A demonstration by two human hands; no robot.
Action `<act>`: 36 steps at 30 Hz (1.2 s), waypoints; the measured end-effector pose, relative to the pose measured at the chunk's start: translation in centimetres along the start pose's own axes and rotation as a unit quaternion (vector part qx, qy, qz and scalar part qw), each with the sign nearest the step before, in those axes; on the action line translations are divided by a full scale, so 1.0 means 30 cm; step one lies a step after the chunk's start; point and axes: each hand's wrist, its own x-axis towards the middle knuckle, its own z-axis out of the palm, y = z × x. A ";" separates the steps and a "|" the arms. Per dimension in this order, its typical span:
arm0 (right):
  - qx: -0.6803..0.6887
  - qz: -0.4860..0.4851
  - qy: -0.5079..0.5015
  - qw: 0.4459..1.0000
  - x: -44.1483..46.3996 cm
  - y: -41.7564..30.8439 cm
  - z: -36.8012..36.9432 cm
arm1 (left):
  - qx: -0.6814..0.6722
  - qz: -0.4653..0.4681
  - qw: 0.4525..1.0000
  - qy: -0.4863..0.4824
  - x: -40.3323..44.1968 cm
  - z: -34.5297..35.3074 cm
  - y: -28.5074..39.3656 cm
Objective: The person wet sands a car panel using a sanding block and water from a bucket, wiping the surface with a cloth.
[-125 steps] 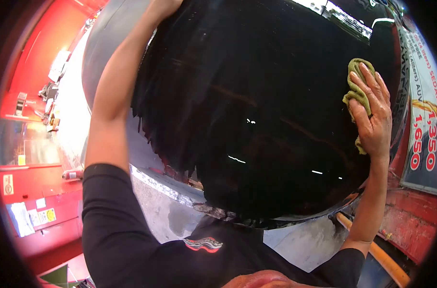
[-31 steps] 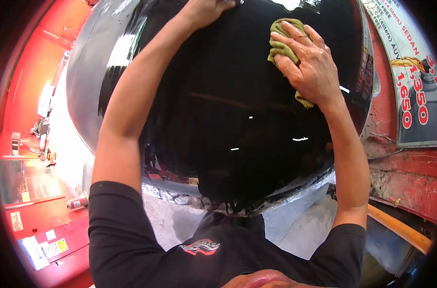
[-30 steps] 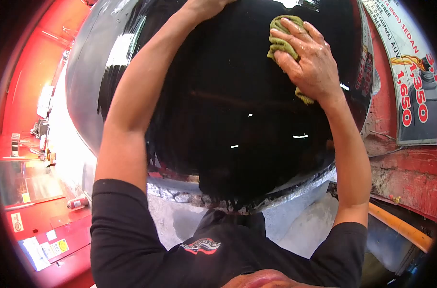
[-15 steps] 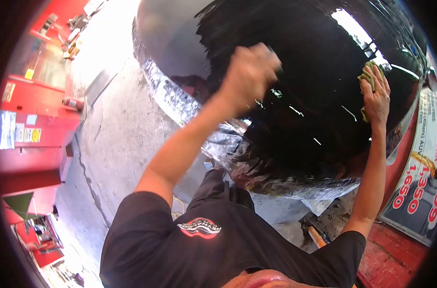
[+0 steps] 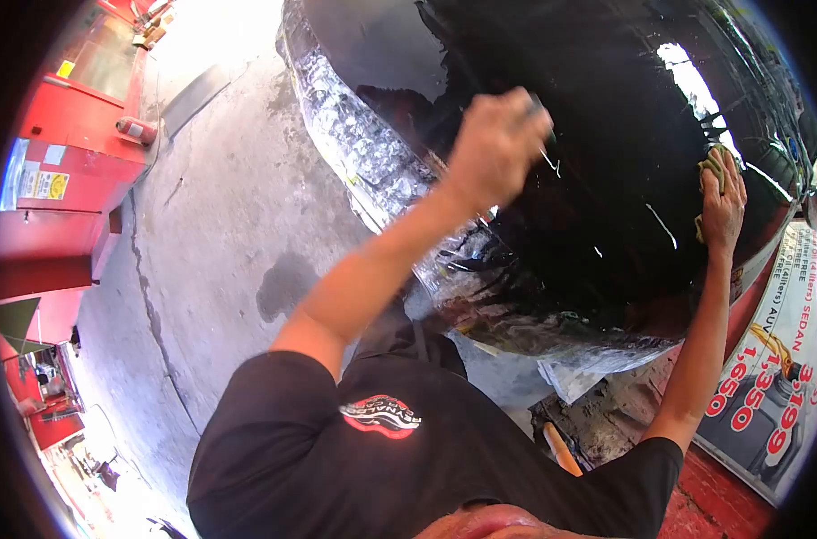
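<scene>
My right hand [image 5: 724,208] presses a folded olive-green cloth [image 5: 714,171] on the glossy black car panel [image 5: 606,207], near its right side. Over the panel's left part is my left hand [image 5: 503,148], blurred, with its fingers curled round something small and dark that I cannot make out. Whether that dark thing touches the panel is unclear. Bright streaks of reflected light show on the black surface between my hands. Crinkled clear plastic sheeting [image 5: 363,135] runs along the panel's lower edge.
Grey concrete floor [image 5: 220,189] lies to the left, with a dark damp patch and a crack. A red fire extinguisher [image 5: 136,130] is by the red cabinets [image 5: 62,180]. A price sign [image 5: 763,386] stands at the right, and an orange bar [image 5: 561,449] lies low beside my right arm.
My left hand has come down from the panel's top to its left part. My right hand remains on the cloth, now farther right. The view has turned, showing more floor.
</scene>
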 end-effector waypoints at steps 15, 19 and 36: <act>0.086 0.048 0.022 0.995 0.004 -0.038 -0.014 | 0.022 -0.014 0.999 -0.029 -0.076 -0.019 0.043; 0.076 0.034 0.022 0.996 0.007 -0.034 -0.019 | 0.139 -0.015 0.989 0.045 0.189 -0.135 -0.411; 0.064 0.051 0.003 0.997 0.002 -0.078 -0.058 | 0.152 -0.033 0.987 0.029 0.318 -0.070 -0.686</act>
